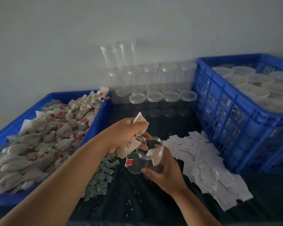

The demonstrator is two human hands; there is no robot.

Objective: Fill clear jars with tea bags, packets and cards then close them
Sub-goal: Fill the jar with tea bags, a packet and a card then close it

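While in right hand's (165, 173) grip, jar (161, 149) tilted — mouth toward left hand's (124, 134) fistful of tea bags (129, 146).

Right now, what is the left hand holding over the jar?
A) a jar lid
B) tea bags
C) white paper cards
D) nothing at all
B: the left hand grips a bunch of tea bags, one red tag dangling, just above the open clear jar that the right hand holds.

Bare left hand (125, 136), bare right hand (167, 174) — bare forearms
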